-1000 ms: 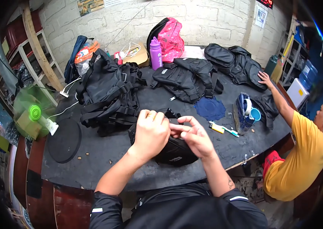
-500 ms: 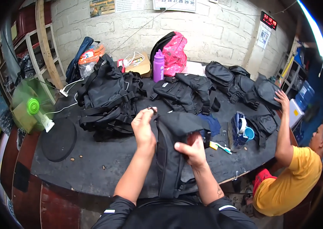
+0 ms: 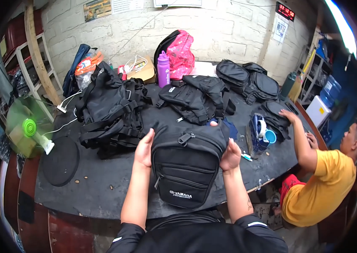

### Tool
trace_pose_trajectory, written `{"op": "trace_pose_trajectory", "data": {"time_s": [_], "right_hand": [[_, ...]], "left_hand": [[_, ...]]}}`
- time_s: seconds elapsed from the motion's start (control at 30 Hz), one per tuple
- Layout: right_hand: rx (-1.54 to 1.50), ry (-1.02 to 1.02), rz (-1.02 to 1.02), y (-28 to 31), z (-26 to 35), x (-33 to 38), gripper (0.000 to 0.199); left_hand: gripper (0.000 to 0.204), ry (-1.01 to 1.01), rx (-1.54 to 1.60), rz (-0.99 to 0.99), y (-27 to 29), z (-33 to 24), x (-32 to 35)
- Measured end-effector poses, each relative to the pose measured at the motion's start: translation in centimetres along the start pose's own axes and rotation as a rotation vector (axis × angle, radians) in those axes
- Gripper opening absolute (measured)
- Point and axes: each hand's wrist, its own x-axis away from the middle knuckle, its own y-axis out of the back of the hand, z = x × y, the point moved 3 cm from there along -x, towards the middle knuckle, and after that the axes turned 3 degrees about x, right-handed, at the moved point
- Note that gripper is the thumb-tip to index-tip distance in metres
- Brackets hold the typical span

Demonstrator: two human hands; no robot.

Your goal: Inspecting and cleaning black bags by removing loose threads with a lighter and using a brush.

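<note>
Black bag (image 3: 185, 166): matte fabric, rounded boxy shape; left fingers (image 3: 148, 141), right fingers (image 3: 231, 151) clamped on sides.

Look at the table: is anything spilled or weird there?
Yes, small tan bits lie scattered on the black table, left of the black zippered bag. They look odd, like stray crumbs, but are too small to identify. The bag's front looks undamaged.

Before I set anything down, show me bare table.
The widest bare patch of table lies front left, between the round black disc and the left forearm, with a few tan bits on it. A smaller one lies between the right forearm and the blue cup. The back is crowded with black bags, a purple bottle and a pink bag.
</note>
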Motion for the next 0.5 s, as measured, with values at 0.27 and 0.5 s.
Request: {"op": "trace_pose_trajectory", "data": {"time_s": [0.27,0.5], "right_hand": [[-0.042,-0.118,-0.211,4.5,-5.0,-1.6,0.023],[0.149,0.182,-0.252,4.6,1.0,-3.7,0.035]], "left_hand": [[0.018,-0.258,0.562,0.576,-3.0,-3.2,-2.0],[0.032,-0.160,0.217,0.439,-1.0,-3.8,-2.8]]}}
